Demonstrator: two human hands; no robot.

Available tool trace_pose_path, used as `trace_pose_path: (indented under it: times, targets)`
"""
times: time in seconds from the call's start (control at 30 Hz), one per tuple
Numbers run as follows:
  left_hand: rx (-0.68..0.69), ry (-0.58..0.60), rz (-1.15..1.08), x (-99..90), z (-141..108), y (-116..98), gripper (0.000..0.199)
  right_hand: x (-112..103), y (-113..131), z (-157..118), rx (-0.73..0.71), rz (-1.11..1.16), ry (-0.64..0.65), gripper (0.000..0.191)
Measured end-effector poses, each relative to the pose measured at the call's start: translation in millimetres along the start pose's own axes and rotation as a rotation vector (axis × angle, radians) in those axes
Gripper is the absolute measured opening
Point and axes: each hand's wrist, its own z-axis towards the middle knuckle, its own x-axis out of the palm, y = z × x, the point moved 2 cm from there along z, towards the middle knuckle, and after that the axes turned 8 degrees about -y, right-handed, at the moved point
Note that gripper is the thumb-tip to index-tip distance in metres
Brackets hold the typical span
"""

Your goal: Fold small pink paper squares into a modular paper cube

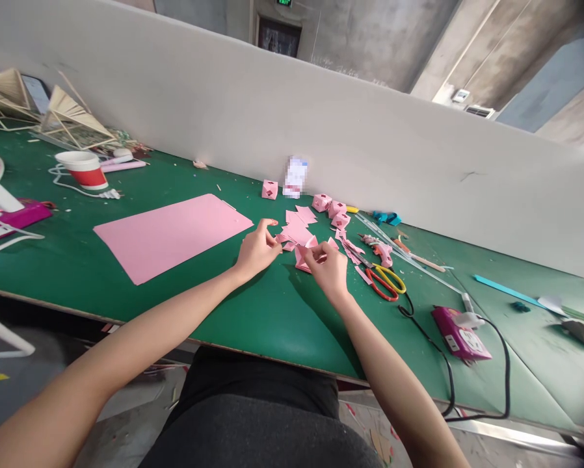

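Note:
My right hand (328,266) pinches a folded piece of pink paper (302,259) just above the green table. To its left, my left hand (259,252) has its index finger raised apart from the lower fingers. Those lower fingertips are beside small pink paper pieces (288,246), and whether they touch them is unclear. Flat pink paper cutouts (296,233) lie in a loose pile just beyond both hands. Behind the pile sit several small pink paper polyhedra (322,202) with openings in their sides; another pink polyhedron (269,190) stands apart on the left.
A large pink sheet (175,237) lies left. Scissors (387,283), a pink glue gun (384,253) and clear sticks (409,250) lie right. A purple power strip (460,335) trails a black cable. A paper cup (83,170) stands far left; a pale partition (224,97) borders the back.

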Motion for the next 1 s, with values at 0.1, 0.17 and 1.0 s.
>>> trace_pose_path:
  times: [0.1, 0.17, 1.0]
  targets:
    - [-0.01, 0.054, -0.133, 3.4, -5, -1, 0.043, -2, 1, 1, 0.07, 0.084, -0.029, 0.019]
    - [0.02, 0.132, -0.213, 8.9, -10, -4, 0.048, 0, 2, 0, 0.118, 0.141, -0.038, 0.023]
    - [0.233, 0.15, -0.107, 12.5, -15, -7, 0.046, 10, 7, -6, -0.163, 0.005, 0.118, 0.02]
